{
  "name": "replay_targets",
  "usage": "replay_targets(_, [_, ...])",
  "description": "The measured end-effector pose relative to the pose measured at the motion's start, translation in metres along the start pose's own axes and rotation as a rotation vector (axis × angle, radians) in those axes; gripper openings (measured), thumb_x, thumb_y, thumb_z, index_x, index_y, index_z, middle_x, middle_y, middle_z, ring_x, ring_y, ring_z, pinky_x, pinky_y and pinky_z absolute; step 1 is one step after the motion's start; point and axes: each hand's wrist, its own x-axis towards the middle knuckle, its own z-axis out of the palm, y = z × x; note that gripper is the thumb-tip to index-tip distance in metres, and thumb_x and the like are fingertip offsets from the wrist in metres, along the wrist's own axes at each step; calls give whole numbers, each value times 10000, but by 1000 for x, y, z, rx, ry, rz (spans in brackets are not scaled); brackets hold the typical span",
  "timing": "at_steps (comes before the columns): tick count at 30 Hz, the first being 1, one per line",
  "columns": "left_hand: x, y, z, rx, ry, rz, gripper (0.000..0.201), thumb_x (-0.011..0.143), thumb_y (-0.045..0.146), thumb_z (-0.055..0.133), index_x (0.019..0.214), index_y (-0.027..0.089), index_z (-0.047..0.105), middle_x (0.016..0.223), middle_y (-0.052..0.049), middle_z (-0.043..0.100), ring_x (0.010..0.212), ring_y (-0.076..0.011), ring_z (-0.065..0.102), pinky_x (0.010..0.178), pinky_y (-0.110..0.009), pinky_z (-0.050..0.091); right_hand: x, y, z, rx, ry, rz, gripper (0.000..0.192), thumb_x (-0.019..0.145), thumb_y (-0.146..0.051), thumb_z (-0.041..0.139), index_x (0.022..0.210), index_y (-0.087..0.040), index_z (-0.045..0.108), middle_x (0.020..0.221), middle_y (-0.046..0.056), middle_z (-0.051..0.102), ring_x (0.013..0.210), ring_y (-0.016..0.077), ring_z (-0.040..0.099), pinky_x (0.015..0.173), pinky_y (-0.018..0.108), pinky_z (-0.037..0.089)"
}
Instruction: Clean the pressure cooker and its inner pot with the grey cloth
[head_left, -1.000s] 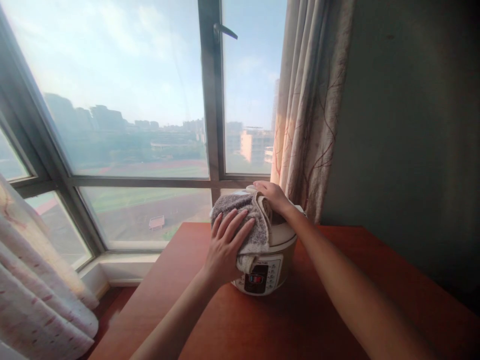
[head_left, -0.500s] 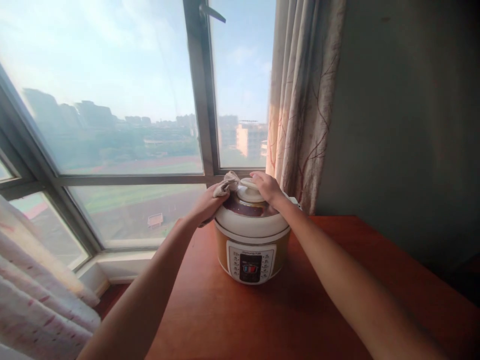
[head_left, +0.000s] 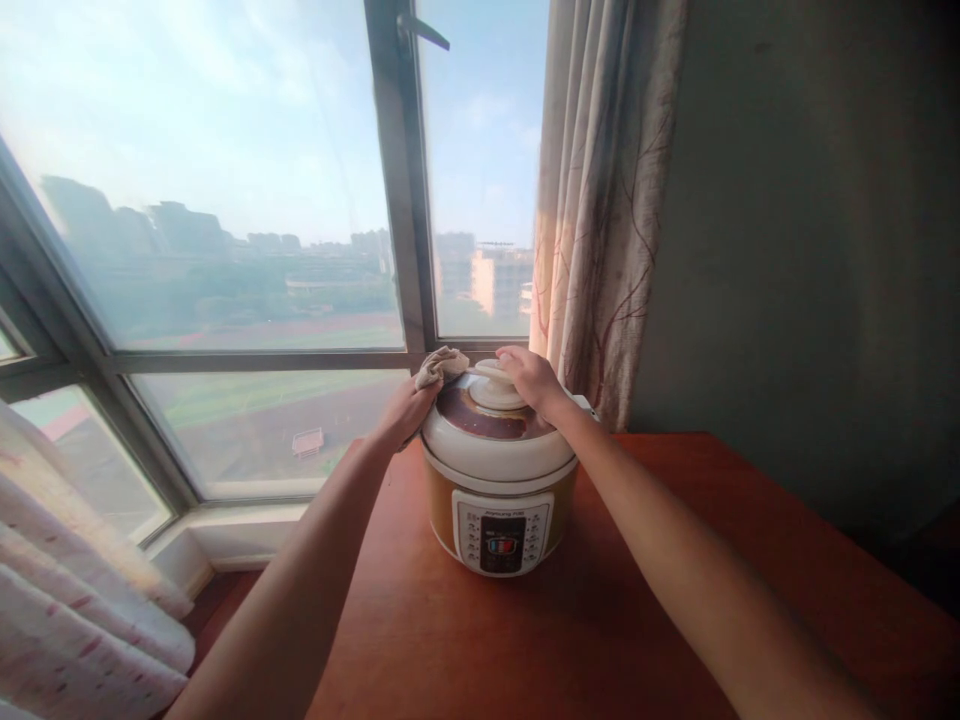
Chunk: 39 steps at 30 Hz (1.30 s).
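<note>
A white and gold electric pressure cooker [head_left: 491, 462] stands on the reddish-brown table [head_left: 450, 640], its control panel [head_left: 502, 533] facing me. My left hand [head_left: 411, 408] is closed on a crumpled beige cloth [head_left: 442, 367] at the left edge of the lid. Part of the cloth also hangs below that hand. My right hand [head_left: 531, 380] grips the white knob handle [head_left: 496, 384] on top of the lid, with its fingers over the right side. The shiny dark ring of the lid [head_left: 480, 418] shows between both hands.
A large window [head_left: 247, 270] with grey frames rises behind the table. A patterned curtain [head_left: 600, 220] hangs behind the cooker to the right, and another curtain [head_left: 82, 600] is at the lower left. A dark wall [head_left: 787, 260] borders the right side.
My left hand has slid the cloth a little left, away from the knob, toward the lid's outer edge. My right hand stays on the knob; the cooker sits slightly differently in view.
</note>
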Motion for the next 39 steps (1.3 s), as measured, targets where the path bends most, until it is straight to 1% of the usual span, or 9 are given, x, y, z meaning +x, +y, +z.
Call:
replay_targets(3, [-28,2,-1,42,93,17,508,896,502,465,1186,140,673,1183,-113,707,1104,-316,628,996,-419,473,0,0,0,9,-13,-4,313,936,-282,478,1130,-198,709,1195,48,716,1138,184,635,990,276,442])
replay_targets(8, [-101,30,15,203,238,252,474,925,388,459,1356,228,574,1508,-100,472,1382,-316,432,1145,-484,337,-1,0,-2,36,-10,-21,301,929,-305,492,1080,-199,729,1157,48,730,1128,203,639,996,303,441])
replay_targets(11, [-140,47,32,252,230,368,568,893,337,480,1457,272,461,1604,-73,317,1466,-336,289,1165,-528,300,-3,2,-4,83,-13,-25,330,946,-325,447,1030,-204,742,1125,25,743,1110,181,648,978,279,454])
replay_targets(14, [-153,53,40,338,179,450,654,868,339,507,1507,287,382,1636,-62,236,1496,-362,190,1181,-568,247,-3,4,-4,137,-7,-13,375,957,-345,400,1021,-203,742,1110,15,748,1078,167,661,948,267,476])
replay_targets(21, [-114,39,15,380,93,460,696,819,286,588,1488,246,403,1569,-96,372,1467,-336,282,1181,-532,274,-3,12,-11,368,167,43,417,919,-375,362,981,-144,703,961,100,770,884,188,712,815,289,529])
replay_targets(26, [-84,37,-5,279,16,355,566,839,311,568,1396,212,546,1506,-108,472,1399,-321,412,1153,-486,342,-18,37,-29,122,296,70,354,878,-359,410,921,-182,713,907,78,772,873,212,711,806,312,535])
replay_targets(29, [-55,33,-9,83,-54,328,465,886,368,522,1291,174,641,1420,-121,566,1326,-303,502,1132,-446,375,-25,53,-32,43,304,70,305,838,-294,457,984,-204,710,985,58,769,977,221,700,867,330,528])
replay_targets(32, [-23,28,-9,-46,-150,246,487,868,402,554,1292,177,641,1329,-96,646,1219,-294,588,1071,-415,435,-25,63,-29,50,273,81,352,818,-230,458,1086,-208,686,1037,46,763,1026,208,692,921,341,517])
replay_targets(39, [46,17,-5,34,-307,-5,491,785,415,593,1189,156,696,1180,-81,722,1103,-283,628,1009,-381,454,-22,69,-25,-14,239,174,344,780,-201,510,1063,-231,702,1049,46,757,1032,229,689,934,379,521])
